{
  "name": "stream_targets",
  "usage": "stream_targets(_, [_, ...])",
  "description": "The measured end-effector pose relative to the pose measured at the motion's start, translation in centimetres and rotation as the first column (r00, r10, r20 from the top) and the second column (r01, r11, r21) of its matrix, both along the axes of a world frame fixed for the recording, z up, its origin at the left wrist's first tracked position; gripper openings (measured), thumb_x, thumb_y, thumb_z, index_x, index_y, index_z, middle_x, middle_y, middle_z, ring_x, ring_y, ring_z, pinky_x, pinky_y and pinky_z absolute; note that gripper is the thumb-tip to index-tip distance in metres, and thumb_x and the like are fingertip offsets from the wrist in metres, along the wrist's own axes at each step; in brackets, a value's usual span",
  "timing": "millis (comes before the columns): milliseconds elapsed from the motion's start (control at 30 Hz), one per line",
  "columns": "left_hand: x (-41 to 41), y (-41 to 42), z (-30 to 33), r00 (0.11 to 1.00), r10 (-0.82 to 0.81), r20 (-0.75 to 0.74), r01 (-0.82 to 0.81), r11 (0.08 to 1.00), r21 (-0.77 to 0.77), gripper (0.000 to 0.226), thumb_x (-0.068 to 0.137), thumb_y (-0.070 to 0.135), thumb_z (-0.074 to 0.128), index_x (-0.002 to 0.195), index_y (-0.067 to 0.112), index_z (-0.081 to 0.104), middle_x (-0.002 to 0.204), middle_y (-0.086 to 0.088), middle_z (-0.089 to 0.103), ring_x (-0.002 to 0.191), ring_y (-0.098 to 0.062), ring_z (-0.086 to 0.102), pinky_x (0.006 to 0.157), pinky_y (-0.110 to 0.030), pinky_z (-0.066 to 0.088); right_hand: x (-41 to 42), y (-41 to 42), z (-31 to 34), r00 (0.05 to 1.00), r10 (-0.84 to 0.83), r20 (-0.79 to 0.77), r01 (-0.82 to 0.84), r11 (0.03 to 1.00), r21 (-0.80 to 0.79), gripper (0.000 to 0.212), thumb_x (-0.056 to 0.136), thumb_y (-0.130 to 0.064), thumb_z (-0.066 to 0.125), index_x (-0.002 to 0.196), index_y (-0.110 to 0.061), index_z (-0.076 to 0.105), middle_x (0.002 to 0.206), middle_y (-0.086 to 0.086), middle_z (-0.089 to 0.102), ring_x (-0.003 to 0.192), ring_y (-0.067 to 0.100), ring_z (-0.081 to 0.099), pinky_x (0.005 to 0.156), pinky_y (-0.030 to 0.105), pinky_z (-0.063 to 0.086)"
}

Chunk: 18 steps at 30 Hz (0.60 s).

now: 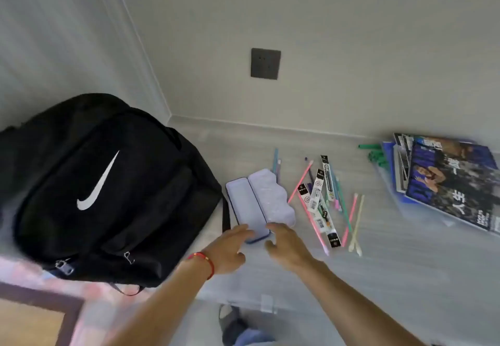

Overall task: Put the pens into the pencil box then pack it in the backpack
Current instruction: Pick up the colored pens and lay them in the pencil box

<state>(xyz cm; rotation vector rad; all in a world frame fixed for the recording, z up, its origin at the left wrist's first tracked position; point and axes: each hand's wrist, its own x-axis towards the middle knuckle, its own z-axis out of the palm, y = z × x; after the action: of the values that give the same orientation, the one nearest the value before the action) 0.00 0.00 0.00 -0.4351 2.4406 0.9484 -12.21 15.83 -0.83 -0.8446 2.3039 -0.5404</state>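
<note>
A pale lilac pencil box [259,202] lies open on the light desk, lid flat beside its tray, with nothing visible inside. My left hand [230,248] touches its near end with relaxed fingers. My right hand [284,243] touches the near end from the right, fingers spread. Several pens and packaged refills [322,199] lie scattered to the right of the box. A black backpack [105,191] with a white swoosh stands to the left, its zippers at the near side.
A stack of magazines [449,183] lies at the far right with green markers [374,153] next to it. A dark wall socket [265,63] sits above the desk. The desk's front edge [270,299] runs just below my wrists.
</note>
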Motion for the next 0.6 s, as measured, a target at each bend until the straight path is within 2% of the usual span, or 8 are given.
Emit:
stream_targets(33, [-0.1,-0.9,-0.3,1.0,-0.006,-0.027,0.006,1.0,-0.004,0.069,0.085,0.008,0.046,0.147,0.034,0.031,0.163,0.004,0.015,0.149,-0.017,0.016,0.121,-0.029,0.017,0.4,-0.9,-0.5,0.996,0.082,-0.033,-0.078,0.992,0.103,0.054,0.095,-0.022,0.053,0.148,-0.022,0.043,0.149,0.005,0.045,0.126,0.026,0.056,0.1,0.038,0.05])
stream_targets(100, [-0.5,-2.4,-1.0,0.996,-0.025,-0.085,0.02,0.998,-0.057,0.066,0.084,0.007,0.045,0.143,0.035,0.036,0.16,0.003,0.022,0.147,-0.017,0.023,0.119,-0.033,0.025,0.9,-2.0,-1.6,0.988,0.143,-0.059,-0.128,0.969,0.21,0.054,0.095,-0.021,0.053,0.148,-0.024,0.041,0.153,0.005,0.032,0.132,0.031,0.049,0.098,0.042,0.051])
stream_targets(167, [-0.7,-3.5,-1.4,0.985,-0.052,-0.165,0.033,0.993,-0.117,0.062,0.085,0.007,0.046,0.141,0.032,0.04,0.157,0.002,0.027,0.145,-0.017,0.026,0.118,-0.033,0.028,1.1,-2.1,-1.9,0.98,0.163,-0.113,-0.129,0.957,0.26,0.047,0.094,-0.019,0.053,0.141,-0.021,0.047,0.147,0.007,0.034,0.13,0.032,0.047,0.093,0.043,0.053])
stream_targets(267, [-1.2,-4.6,-1.8,0.959,-0.085,-0.271,0.036,0.983,-0.18,0.061,0.085,0.004,0.05,0.142,0.023,0.044,0.153,-0.005,0.033,0.142,-0.022,0.029,0.118,-0.03,0.026,1.0,-0.7,-2.1,0.971,0.129,-0.201,-0.081,0.969,0.232,0.034,0.094,-0.018,0.05,0.127,-0.012,0.057,0.133,0.009,0.046,0.121,0.03,0.053,0.086,0.039,0.054])
stream_targets(367, [-2.3,-4.0,-1.8,0.934,-0.153,-0.322,0.054,0.954,-0.296,0.061,0.082,0.008,0.052,0.141,0.021,0.046,0.153,-0.011,0.033,0.141,-0.028,0.031,0.117,-0.036,0.028,0.4,2.5,-2.3,0.962,0.148,-0.23,-0.103,0.976,0.194,0.025,0.094,-0.018,0.047,0.113,-0.009,0.061,0.122,0.008,0.052,0.114,0.026,0.056,0.083,0.038,0.053])
stream_targets(467, [-3.1,-2.0,-2.2,0.939,-0.222,-0.263,0.097,0.905,-0.415,0.065,0.081,0.021,0.054,0.144,0.027,0.041,0.16,-0.008,0.021,0.147,-0.029,0.018,0.117,-0.041,0.024,-0.7,6.3,-2.8,0.944,0.195,-0.264,-0.151,0.972,0.179,0.017,0.092,-0.02,0.048,0.099,-0.012,0.061,0.113,0.004,0.054,0.107,0.024,0.057,0.08,0.035,0.049])
stream_targets(600, [-3.8,0.8,-3.3,0.943,-0.317,-0.103,0.226,0.836,-0.499,0.071,0.084,0.042,0.053,0.149,0.036,0.025,0.164,-0.001,0.0,0.151,-0.028,-0.002,0.117,-0.055,0.016,-2.4,9.1,-3.0,0.922,0.225,-0.315,-0.183,0.971,0.156,0.019,0.091,-0.018,0.046,0.094,-0.013,0.064,0.109,0.001,0.058,0.107,0.021,0.057,0.088,0.033,0.048])
